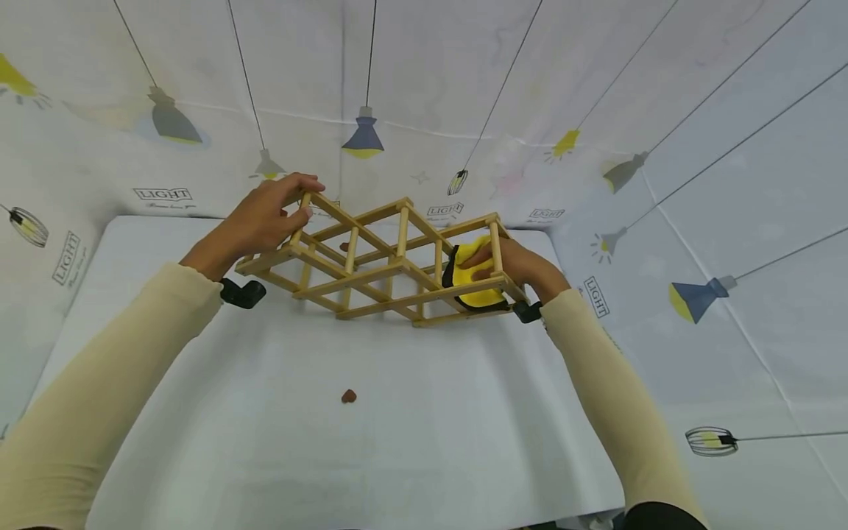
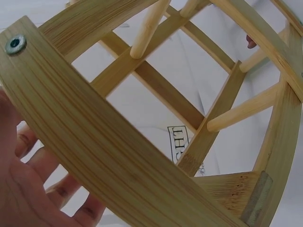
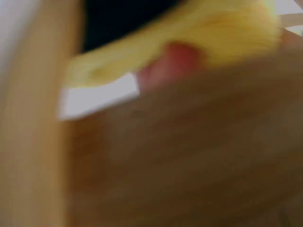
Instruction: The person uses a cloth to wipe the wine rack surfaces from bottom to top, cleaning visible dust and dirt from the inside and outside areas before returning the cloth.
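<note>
A light wooden lattice rack (image 1: 403, 232) with crossed slats and round dowels stands across the far part of the white table. My left hand (image 1: 265, 213) grips its left end. In the left wrist view, the fingers (image 2: 64, 189) curl behind an end slat with a metal bolt. At the other end, my right hand (image 1: 520, 265) reaches inside the frame and holds a yellow cloth (image 1: 480, 299) with a black edge against the slats. The right wrist view is blurred; a wooden slat (image 3: 189, 142) covers much of the cloth and hand.
A small brown heart-shaped piece (image 1: 348, 396) lies on the white tabletop (image 1: 397, 456) in front of the rack. Another small brown piece (image 1: 344, 246) shows through the slats. Behind the table hangs a white sheet (image 1: 424, 66) printed with lamps.
</note>
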The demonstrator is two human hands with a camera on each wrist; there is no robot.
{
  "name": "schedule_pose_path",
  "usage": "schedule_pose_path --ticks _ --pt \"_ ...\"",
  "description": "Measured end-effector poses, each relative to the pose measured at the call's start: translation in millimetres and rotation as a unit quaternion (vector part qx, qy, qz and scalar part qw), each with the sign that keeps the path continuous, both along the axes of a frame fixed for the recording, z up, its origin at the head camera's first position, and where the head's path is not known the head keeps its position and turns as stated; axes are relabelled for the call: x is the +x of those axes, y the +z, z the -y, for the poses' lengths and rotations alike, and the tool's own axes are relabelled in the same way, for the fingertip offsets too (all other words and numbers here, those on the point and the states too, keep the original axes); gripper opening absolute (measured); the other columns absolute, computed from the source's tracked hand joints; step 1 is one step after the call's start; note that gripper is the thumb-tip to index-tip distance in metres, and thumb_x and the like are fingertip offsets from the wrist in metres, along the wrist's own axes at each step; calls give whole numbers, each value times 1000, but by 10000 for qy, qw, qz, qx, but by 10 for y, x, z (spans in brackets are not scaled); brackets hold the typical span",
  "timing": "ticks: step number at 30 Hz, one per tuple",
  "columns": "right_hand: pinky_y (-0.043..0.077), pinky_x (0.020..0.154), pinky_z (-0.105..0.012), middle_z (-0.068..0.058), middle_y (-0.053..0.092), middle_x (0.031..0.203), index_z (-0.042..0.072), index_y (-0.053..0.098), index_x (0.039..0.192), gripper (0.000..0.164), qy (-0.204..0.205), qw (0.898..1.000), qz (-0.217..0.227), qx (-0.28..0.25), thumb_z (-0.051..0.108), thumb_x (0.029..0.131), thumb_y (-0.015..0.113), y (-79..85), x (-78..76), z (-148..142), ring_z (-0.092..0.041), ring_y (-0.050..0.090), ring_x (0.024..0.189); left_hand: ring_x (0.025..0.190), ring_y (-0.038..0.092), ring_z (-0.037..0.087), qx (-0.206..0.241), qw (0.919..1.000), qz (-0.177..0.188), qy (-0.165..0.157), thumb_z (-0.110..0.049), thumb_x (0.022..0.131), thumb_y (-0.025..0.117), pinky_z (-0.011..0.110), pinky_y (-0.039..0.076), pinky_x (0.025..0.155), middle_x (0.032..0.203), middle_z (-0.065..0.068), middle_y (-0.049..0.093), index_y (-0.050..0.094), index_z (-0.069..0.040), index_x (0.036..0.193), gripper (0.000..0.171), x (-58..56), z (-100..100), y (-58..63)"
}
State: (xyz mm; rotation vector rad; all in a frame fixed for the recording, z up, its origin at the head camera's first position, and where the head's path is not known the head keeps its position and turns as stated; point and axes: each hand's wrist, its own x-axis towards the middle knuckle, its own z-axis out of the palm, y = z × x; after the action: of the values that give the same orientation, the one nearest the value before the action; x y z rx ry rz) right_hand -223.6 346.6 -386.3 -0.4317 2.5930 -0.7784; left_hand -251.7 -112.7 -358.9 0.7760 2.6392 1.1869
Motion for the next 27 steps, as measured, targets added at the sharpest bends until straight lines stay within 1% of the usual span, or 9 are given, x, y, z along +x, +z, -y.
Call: schedule_pose_path --ticks 3,6,9,13,15,18,22,24,27 --pt "48 112 -52 -15 69 143 10 75 134 36 339 9972 235 -621 13 98 77 -35 9 -10 -33 53 138 159 36 39 11 10000 49 -26 -15 111 51 68 40 119 174 8 34 49 -10 154 43 -3 -13 -16" --pt "55 104 -41 -10 69 144 15 76 134 35 442 9901 445 -1258 13 98 77 -82 13 -32 -29 54 137 159 37 39 23 10000 65 -61 -15 111 51 68 41 119 174 8 34 49 -11 154 43 -3 -21 -11" --pt "53 106 -39 -6 66 149 18 74 137 37 339 9878 365 -1474 14 100 76 -107 1 -15 -25 50 143 158 37 38 8 10000 22 -51 -14 110 53 67 41 119 174 7 34 50 -11 153 42 2 -5 17" --pt "50 110 -42 -8 63 153 12 70 140 39 -11 9923 211 -1221 16 101 74 -83 -4 64 -28 48 146 159 36 38 4 10000 -10 41 -13 110 53 68 41 119 174 8 35 50 -11 153 43 19 33 44" --pt "57 100 -41 -14 65 148 8 72 138 38 -355 9944 338 -938 17 100 75 -43 17 89 -32 55 136 159 36 38 44 10000 15 45 -14 110 53 68 40 120 174 8 35 50 -11 153 43 25 35 51" --pt "59 88 -36 -17 68 138 6 76 131 36 -649 9949 489 -591 16 97 78 -8 32 87 -33 60 123 159 37 39 104 9999 13 10 -13 110 52 68 39 120 174 9 35 50 -10 153 43 17 18 38" --pt "52 82 -29 -11 71 142 12 78 130 34 -117 9959 493 -744 16 96 79 -39 -9 52 -24 58 118 158 39 40 126 9999 44 -37 -12 110 52 69 39 120 174 9 34 50 -9 152 42 2 -10 17" --pt "47 71 -26 -10 71 142 14 77 131 33 204 9940 507 -948 15 97 79 -59 -29 48 -19 58 96 157 39 40 124 9999 60 -63 -12 110 52 69 39 120 174 9 34 50 -9 152 42 -2 -15 18" --pt "38 57 -24 -11 72 141 14 75 133 34 351 9930 535 -988 14 99 76 -80 -57 92 -15 43 66 157 39 40 61 10000 54 -34 -12 110 53 68 40 119 174 9 34 50 -10 152 42 -6 6 20"
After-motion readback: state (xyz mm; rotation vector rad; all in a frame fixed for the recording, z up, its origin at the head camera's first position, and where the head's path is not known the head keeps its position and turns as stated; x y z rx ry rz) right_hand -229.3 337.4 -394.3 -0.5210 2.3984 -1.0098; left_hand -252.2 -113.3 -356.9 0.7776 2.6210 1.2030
